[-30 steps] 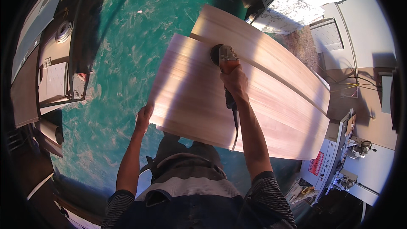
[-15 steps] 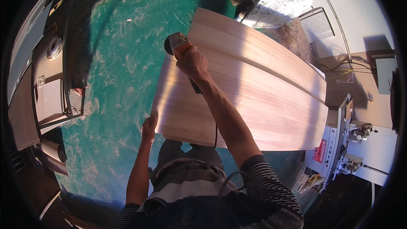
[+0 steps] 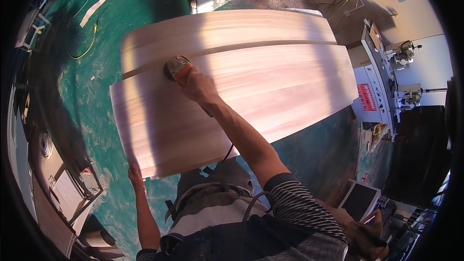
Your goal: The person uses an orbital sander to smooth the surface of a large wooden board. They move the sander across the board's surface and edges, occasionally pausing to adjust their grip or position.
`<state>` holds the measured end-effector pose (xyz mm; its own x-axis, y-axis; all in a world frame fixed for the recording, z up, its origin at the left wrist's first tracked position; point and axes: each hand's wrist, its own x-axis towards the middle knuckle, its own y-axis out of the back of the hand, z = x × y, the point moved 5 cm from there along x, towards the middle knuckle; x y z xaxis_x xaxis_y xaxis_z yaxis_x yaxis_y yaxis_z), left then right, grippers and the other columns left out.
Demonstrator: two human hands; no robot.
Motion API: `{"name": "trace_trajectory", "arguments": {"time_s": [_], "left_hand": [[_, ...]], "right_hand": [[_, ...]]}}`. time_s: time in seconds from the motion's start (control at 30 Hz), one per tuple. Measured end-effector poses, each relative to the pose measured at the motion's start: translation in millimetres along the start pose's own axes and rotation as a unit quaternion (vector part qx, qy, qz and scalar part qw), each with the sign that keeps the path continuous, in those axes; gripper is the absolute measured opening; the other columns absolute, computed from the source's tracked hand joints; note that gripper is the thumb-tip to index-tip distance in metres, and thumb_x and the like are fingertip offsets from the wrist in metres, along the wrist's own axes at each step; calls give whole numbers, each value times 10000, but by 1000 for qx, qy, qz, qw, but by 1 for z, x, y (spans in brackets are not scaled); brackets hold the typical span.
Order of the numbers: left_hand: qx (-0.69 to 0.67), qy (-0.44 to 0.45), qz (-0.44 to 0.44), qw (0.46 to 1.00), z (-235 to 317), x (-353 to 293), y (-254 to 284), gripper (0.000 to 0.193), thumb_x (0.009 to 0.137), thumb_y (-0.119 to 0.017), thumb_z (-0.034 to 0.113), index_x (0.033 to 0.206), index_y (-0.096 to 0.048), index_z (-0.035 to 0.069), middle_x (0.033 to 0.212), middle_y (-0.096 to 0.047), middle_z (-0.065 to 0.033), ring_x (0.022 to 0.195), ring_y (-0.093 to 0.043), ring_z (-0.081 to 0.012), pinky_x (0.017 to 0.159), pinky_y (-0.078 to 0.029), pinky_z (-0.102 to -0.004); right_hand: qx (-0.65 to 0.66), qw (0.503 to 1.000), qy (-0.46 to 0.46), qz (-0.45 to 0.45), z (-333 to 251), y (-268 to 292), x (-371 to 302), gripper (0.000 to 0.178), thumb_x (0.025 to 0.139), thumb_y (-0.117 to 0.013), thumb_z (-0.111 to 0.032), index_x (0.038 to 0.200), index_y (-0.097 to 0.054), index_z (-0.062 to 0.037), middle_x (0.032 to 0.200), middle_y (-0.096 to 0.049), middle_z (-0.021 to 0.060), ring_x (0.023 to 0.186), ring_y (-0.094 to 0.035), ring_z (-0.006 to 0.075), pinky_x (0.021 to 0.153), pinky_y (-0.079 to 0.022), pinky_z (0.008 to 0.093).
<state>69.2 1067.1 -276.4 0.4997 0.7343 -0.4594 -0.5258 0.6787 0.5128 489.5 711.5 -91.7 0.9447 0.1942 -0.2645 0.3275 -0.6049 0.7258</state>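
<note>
My right hand [image 3: 199,87] is wrapped around an orange-and-grey angle grinder [image 3: 181,67] with a round disc at its head. The disc is over the far edge of the near wooden panel [image 3: 256,96], a little in from its left end. A black cord runs down from the tool past the panel's near edge. At the panel's near left corner, my left hand [image 3: 136,176] grips the edge, some fingers hidden. Beyond a narrow step lies a second pale panel [image 3: 266,26], parallel to the first.
A white machine [image 3: 374,92] with a red label stands right of the panels. A yellow hose [image 3: 89,43] lies on the green, dusty floor [image 3: 92,111] to the left. A metal frame [image 3: 84,198] stands lower left. Part of another person [image 3: 369,234] shows lower right.
The view has turned, so the panels lie more level. My right hand has moved the grinder from the panel's far left corner rightward along its far edge. My left hand keeps to the near left corner.
</note>
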Motion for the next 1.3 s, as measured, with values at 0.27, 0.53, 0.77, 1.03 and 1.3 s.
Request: {"name": "trace_trajectory", "arguments": {"time_s": [0.27, 0.53, 0.77, 1.03, 1.3], "left_hand": [[100, -88, 67, 989, -40, 51, 54, 659, 1063, -420, 580, 1448, -461, 47, 1403, -559, -203, 1305, -530, -344, 1061, -426, -420], [124, 31, 115, 985, -42, 56, 53, 664, 1054, -410, 605, 1463, -384, 82, 1518, -468, -171, 1358, -468, -363, 1022, -426, -557], [107, 152, 79, 979, -36, 39, 35, 787, 977, -395, 747, 1537, -275, 209, 1611, -344, -76, 1395, -412, -412, 843, -456, -731], [96, 39, 82, 991, -23, 22, 13, 683, 1039, -408, 631, 1476, -369, 107, 1522, -447, -165, 1351, -487, -404, 965, -509, -578], [89, -45, 83, 992, 6, -4, -8, 592, 1059, -439, 563, 1262, -514, 12, 1189, -631, -221, 995, -664, -334, 547, -586, -418]], "right_hand": [[-42, 987, -144, 52, 198, 155, 38, 640, 756, -778, -293, 1215, -504, 58, 1051, -727, 245, 1044, -704, 386, 917, -551, 439], [-53, 958, -267, 89, 350, 275, 56, 810, 707, -780, -361, 1327, -480, 67, 1188, -689, 238, 1164, -665, 356, 1013, -512, 402], [-65, 938, -313, 136, 432, 318, 40, 839, 675, -803, -397, 1293, -491, 78, 1211, -683, 225, 1144, -680, 334, 988, -534, 390], [-71, 940, -312, 117, 390, 273, -26, 785, 701, -785, -375, 1266, -477, 75, 1153, -691, 251, 1097, -689, 367, 958, -543, 428], [-89, 983, -160, 34, 188, 125, -42, 609, 771, -742, -309, 1173, -477, 65, 962, -725, 265, 960, -714, 427, 890, -554, 465]]}}
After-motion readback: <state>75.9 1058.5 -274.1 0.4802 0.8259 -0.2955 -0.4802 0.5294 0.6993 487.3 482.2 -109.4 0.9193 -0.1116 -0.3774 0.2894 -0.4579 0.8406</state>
